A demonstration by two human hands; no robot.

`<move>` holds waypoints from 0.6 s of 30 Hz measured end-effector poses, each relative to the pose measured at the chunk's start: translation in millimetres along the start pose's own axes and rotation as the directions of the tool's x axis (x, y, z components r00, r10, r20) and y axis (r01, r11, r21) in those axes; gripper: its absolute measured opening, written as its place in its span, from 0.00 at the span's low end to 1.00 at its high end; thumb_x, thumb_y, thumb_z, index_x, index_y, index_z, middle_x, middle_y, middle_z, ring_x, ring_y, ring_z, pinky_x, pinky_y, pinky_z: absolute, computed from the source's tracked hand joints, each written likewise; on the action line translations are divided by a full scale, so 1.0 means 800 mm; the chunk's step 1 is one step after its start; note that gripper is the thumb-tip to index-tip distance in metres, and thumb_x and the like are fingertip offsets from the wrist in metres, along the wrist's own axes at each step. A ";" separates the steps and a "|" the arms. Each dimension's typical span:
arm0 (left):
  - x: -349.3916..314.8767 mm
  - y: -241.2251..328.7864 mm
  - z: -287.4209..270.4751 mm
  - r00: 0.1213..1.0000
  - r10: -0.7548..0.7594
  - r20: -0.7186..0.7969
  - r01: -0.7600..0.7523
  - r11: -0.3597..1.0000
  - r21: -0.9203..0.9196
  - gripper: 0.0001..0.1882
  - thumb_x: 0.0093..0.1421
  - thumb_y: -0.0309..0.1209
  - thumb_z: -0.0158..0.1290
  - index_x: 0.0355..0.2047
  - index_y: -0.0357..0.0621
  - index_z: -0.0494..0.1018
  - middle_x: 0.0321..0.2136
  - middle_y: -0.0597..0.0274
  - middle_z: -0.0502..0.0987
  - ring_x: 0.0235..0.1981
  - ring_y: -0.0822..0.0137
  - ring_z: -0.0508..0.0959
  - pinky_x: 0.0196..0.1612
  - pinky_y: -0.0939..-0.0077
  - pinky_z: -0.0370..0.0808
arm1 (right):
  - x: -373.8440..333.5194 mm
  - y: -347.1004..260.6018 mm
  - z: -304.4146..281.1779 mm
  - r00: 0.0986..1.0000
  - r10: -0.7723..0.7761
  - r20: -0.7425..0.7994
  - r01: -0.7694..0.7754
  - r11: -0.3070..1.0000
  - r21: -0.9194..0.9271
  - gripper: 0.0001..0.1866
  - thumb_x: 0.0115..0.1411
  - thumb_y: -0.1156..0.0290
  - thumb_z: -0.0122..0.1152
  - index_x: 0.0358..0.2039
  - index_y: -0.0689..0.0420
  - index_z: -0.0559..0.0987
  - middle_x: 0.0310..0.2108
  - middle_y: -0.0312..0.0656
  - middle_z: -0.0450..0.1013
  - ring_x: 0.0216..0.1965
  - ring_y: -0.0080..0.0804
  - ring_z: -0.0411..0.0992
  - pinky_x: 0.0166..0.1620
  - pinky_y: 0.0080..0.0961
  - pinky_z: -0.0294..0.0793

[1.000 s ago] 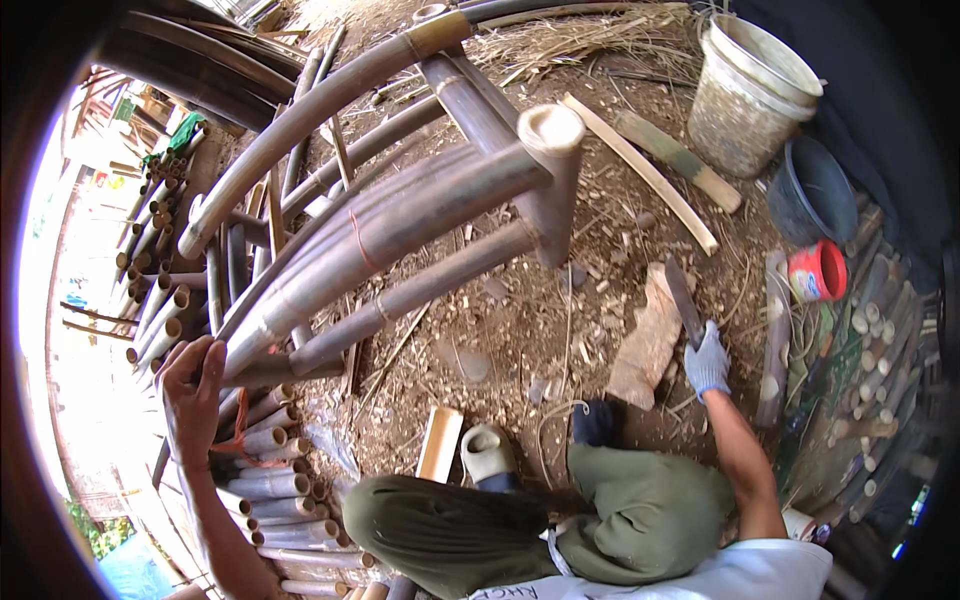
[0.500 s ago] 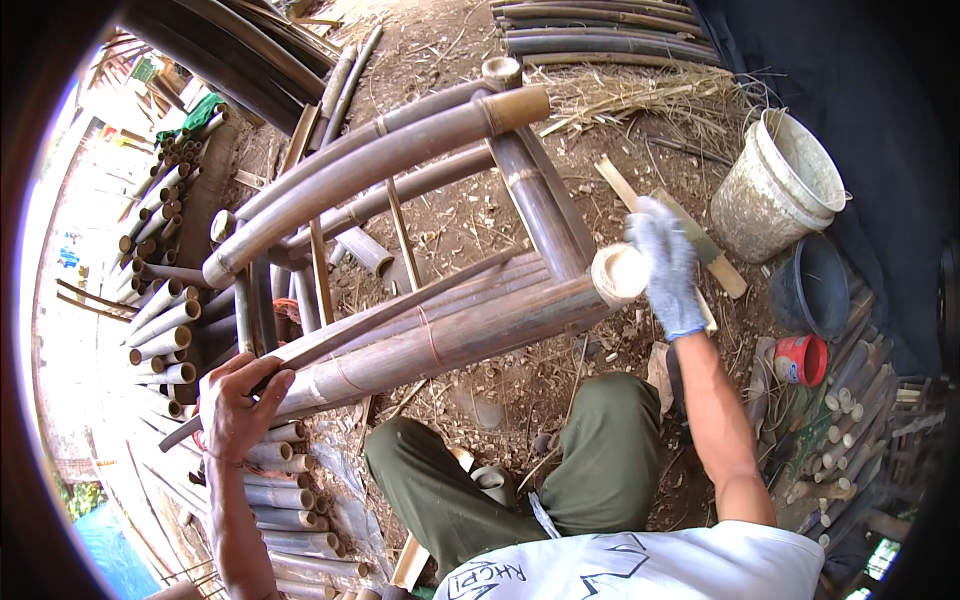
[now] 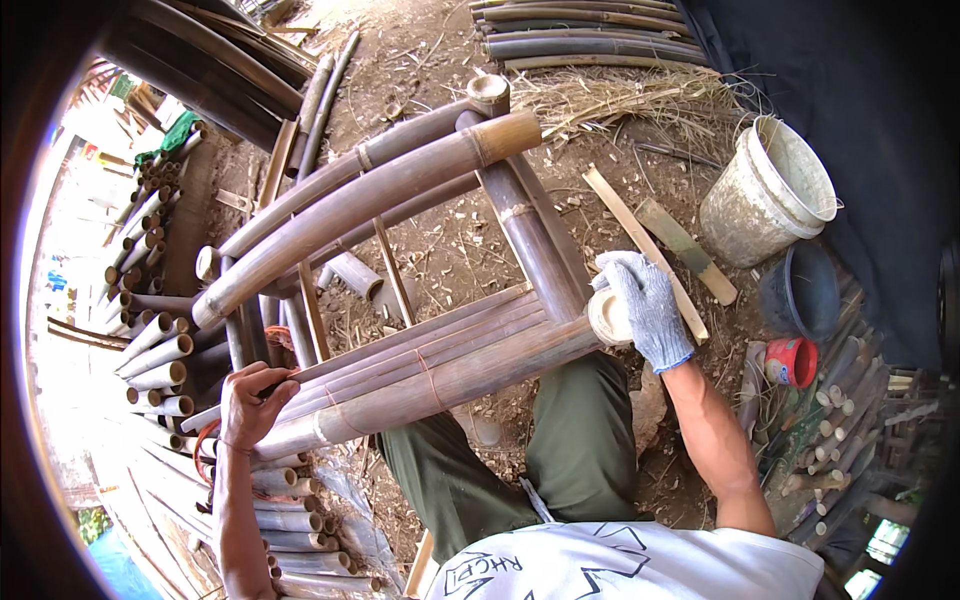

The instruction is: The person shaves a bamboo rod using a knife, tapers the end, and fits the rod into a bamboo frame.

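A dark bamboo frame [image 3: 360, 395], built like a chair or bench, lies in front of me with thick poles at its sides. Several thin bamboo slats lie side by side along its near pole, bound at places with thin reddish ties. At the left end, my left hand [image 3: 252, 403] is bare and closed, its thumb and fingers pinching the end of a bamboo slat [image 3: 440, 327]. My right hand [image 3: 645, 310], in a grey knitted glove, is at the near pole's cut right end [image 3: 610, 317]. Its fingers curl over the far side of that end.
Split bamboo strips [image 3: 650, 255] lie on the dirt to the right, near a dirty white bucket [image 3: 760, 195], a dark bucket [image 3: 800, 292] and a red tin [image 3: 791, 362]. Cut bamboo poles are stacked left [image 3: 155, 350], lower right [image 3: 840, 430] and at the back [image 3: 590, 30].
The slat has come down from a slant to lie along the others. My gloved right hand has moved left onto the pole's end. The frame has shifted slightly nearer my legs.
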State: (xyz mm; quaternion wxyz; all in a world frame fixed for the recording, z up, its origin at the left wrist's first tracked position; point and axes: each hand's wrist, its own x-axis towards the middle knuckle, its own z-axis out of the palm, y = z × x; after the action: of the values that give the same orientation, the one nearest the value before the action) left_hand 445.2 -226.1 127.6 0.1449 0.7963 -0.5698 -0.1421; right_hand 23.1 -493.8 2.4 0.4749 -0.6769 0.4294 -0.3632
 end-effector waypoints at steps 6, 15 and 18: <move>0.001 -0.036 0.038 0.998 0.055 -0.041 -0.060 0.987 -0.148 0.11 0.53 0.27 0.65 0.34 0.34 0.81 0.26 0.54 0.79 0.27 0.60 0.79 0.33 0.69 0.74 | 0.000 -0.003 0.001 0.980 0.117 0.162 -0.157 0.952 0.263 0.16 0.70 0.65 0.49 0.46 0.63 0.79 0.35 0.44 0.79 0.37 0.29 0.78 0.45 0.28 0.77; 0.021 -0.031 0.044 0.988 0.153 0.001 -0.153 0.988 -0.037 0.10 0.53 0.31 0.65 0.31 0.38 0.81 0.21 0.55 0.75 0.22 0.55 0.77 0.29 0.67 0.74 | 0.002 -0.016 0.001 0.974 0.125 0.188 -0.179 0.936 0.304 0.16 0.70 0.66 0.49 0.47 0.64 0.78 0.37 0.44 0.78 0.39 0.30 0.77 0.46 0.27 0.77; 0.021 -0.043 0.065 0.983 0.182 0.007 -0.181 0.981 -0.070 0.12 0.57 0.37 0.63 0.31 0.40 0.79 0.22 0.54 0.76 0.24 0.52 0.78 0.29 0.63 0.74 | 0.006 -0.012 -0.004 0.962 0.142 0.233 -0.206 0.938 0.278 0.16 0.70 0.65 0.49 0.49 0.64 0.77 0.37 0.43 0.78 0.41 0.30 0.77 0.48 0.28 0.77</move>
State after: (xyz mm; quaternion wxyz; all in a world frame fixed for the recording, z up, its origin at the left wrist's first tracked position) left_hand 459.6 -235.3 65.2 0.1809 0.7345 -0.6358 -0.1533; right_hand 24.3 -497.6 12.4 0.6450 -0.5907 0.3752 -0.3071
